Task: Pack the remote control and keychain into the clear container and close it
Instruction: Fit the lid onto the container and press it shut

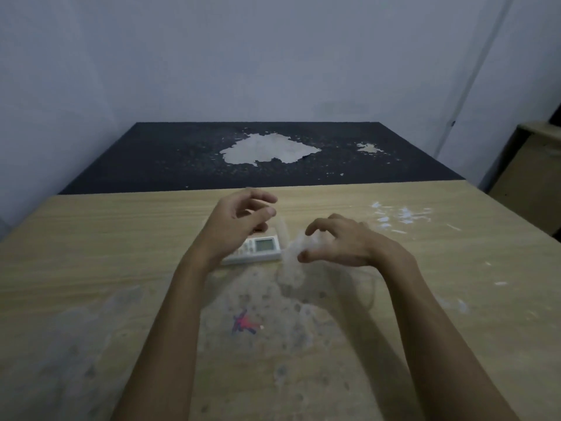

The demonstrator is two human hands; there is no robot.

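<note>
Remote control (256,250) flat on wooden surface (91,238), mid-width, toward far edge, partly under left hand (239,220); left fingers apart, curled, holding nothing. Right hand (340,241) just beside remote, fingers pinched on blurred clear container (296,259). Keychain (244,323), red-blue, lies nearer front edge, between forearms.

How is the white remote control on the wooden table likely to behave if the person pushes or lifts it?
The remote control looks like a rigid plastic slab, so it should stay stiff when lifted. It lies flat on the table, so a push would probably slide it rather than roll or tip it. It seems light enough for the left hand above it.
</note>
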